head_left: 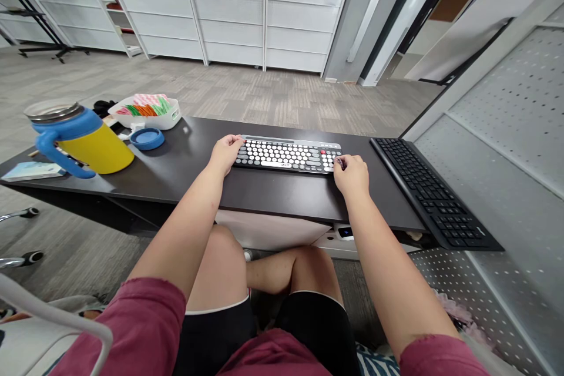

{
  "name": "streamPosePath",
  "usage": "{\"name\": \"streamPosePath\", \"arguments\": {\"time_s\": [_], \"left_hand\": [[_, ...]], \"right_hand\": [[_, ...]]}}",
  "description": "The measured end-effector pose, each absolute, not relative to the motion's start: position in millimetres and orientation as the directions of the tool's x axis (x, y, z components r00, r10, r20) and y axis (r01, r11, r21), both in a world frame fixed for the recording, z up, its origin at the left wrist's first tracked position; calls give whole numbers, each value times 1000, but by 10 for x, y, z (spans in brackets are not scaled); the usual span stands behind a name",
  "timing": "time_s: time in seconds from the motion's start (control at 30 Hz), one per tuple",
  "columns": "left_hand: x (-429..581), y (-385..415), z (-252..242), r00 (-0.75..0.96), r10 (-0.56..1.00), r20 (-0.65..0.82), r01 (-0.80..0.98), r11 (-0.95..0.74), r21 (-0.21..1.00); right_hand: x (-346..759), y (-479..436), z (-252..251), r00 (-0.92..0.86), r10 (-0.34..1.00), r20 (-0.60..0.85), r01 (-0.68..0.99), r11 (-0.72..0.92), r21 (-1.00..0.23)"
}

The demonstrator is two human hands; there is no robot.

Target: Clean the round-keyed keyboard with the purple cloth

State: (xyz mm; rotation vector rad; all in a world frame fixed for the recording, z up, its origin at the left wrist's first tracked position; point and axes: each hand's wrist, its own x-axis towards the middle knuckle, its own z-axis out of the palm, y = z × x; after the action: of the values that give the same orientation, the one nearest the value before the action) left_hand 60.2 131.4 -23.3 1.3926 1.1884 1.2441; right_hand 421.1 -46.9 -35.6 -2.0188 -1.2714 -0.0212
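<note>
A grey and black keyboard (286,154) with round white and grey keys and one red key lies on the dark desk in front of me. My left hand (225,153) is closed on its left end, with the fingertips at the upper left corner. At the opposite end, my right hand (353,173) grips the right edge, fingers curled round it. A small dark patterned spot shows by the right thumb; I cannot make out what it is. Parts of both keyboard ends are hidden behind my fingers.
A black keyboard (425,194) lies slanted at the desk's right end, beside a perforated panel (524,88). Leftward stand a yellow and blue mug (94,141), a blue lid (147,138), a white basket (170,120) of colourful items and a light blue packet (33,171).
</note>
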Motion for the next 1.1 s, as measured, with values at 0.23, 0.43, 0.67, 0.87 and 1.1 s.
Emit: {"name": "streamPosePath", "arguments": {"time_s": [0.23,0.43,0.67,0.87,1.1], "left_hand": [[599,1329,-247,33,991,132,78,-134,988],[599,1315,-231,33,991,130,83,-133,988],[601,1313,-226,37,990,136,92,-139,986],[599,1298,-216,35,990,137,118,-140,983],[599,1282,-198,37,990,137,106,-140,984]], "right_hand": [[4222,-463,-370,510,772,379,787,-241,-569],[4221,-467,-351,510,782,360,783,-248,-570],[4220,-462,-357,514,776,365,780,-245,-577],[4230,-456,-355,508,783,358,789,-256,-559],[4216,-466,-342,509,786,351,796,-275,-539]]}}
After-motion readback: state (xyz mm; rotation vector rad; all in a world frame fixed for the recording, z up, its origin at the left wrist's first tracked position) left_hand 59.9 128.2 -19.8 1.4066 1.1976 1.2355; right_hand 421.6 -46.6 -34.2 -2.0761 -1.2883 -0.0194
